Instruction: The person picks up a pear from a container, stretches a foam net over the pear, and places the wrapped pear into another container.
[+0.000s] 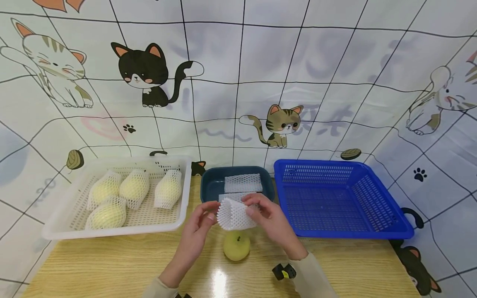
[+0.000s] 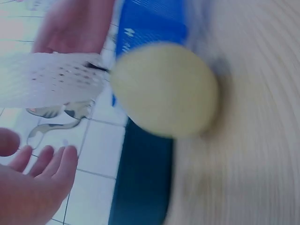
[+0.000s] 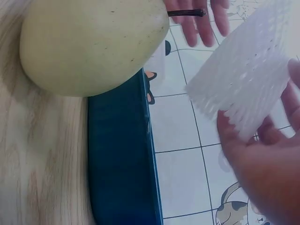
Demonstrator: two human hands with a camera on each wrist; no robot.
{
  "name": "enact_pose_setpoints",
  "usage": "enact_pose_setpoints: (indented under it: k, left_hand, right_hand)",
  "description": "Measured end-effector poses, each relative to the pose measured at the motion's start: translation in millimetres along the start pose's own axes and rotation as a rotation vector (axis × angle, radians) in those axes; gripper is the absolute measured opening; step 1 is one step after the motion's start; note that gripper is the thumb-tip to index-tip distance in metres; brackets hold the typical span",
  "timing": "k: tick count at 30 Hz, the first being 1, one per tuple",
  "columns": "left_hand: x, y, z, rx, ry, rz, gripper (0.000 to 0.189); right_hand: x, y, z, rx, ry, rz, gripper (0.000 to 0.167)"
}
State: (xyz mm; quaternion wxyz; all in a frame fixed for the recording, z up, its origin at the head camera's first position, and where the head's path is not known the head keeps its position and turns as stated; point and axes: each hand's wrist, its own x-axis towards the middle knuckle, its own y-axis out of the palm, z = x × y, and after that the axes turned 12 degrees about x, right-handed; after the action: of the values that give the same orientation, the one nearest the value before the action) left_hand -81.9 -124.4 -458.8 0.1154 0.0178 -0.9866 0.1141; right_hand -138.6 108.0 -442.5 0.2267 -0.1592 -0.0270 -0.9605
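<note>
A white foam net sleeve hangs over the table, its mouth spread open. My right hand pinches it at its right side between thumb and fingers. Just off the sleeve's left edge is my left hand, its fingers loosely bent and holding nothing; the left wrist view shows a gap between that hand and the sleeve. Below the sleeve, a yellow-green pear stands on the table with its dark stem upward.
Behind the hands, a dark teal tray holds flat foam sleeves. At left, a white basket contains several pears in foam sleeves. A blue basket stands at right on the wooden table.
</note>
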Motion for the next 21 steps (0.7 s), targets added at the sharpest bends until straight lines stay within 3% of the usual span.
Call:
enact_pose_setpoints:
  k: [6,10,15,21]
  left_hand:
    - [4.1,-1.4,-16.0,-0.138,-0.216,0.227,0.043]
    - [7.8,-1.0,-18.3,-0.213,-0.252,0.363,0.053]
    - [8.6,1.1,-16.2,-0.256,-0.252,0.408,0.057]
    - [8.3,2.3,-12.2,-0.334,-0.264,0.398,0.054]
  right_hand:
    - [-3.0,2.0,0.5,0.118,-0.070,0.102,0.013]
    - [-2.4,4.8,0.9,0.151,-0.096,0.147,0.013]
    - [-1.4,6.8,0.7,0.187,-0.134,0.185,0.015]
    - [-1.2,7.2,0.3,0.230,-0.141,0.216,0.022]
